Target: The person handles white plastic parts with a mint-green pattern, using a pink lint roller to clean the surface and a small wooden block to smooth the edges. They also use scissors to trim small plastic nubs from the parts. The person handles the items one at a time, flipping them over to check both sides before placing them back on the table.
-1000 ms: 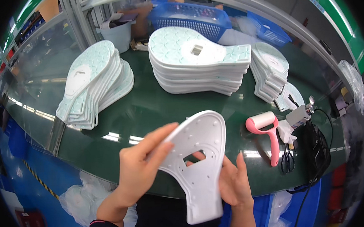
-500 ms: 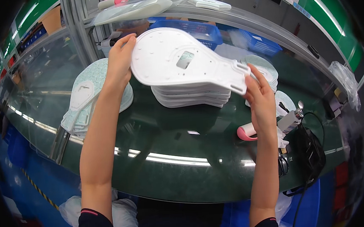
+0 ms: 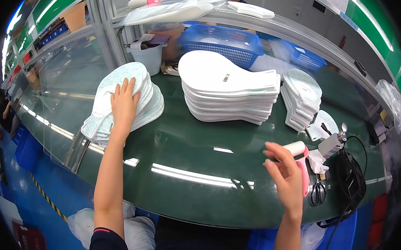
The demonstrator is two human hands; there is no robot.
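My left hand [image 3: 123, 104] rests flat on top of a slanted stack of white, pale-green patterned sole-shaped pads [image 3: 138, 90] at the left of the green table [image 3: 178, 145]. My right hand [image 3: 285, 177] hovers open above the table's near right side, just left of a pink-handled roller [image 3: 301, 164]. It holds nothing. A tall stack of large white paddle-shaped plates [image 3: 226, 88] stands in the middle of the table, apart from both hands.
A smaller stack of pads [image 3: 301, 97] sits at the right. Scissors [image 3: 317, 192], a small bottle [image 3: 331, 143] and a black cable [image 3: 352, 170] lie near the right edge. Blue baskets [image 3: 225, 42] and a white cup [image 3: 150, 58] stand behind. A clear screen [image 3: 63, 88] borders the left.
Both hands set the white plate on the middle stack and let go. My left hand moved left onto the pad stack; my right hand drew back toward the roller.
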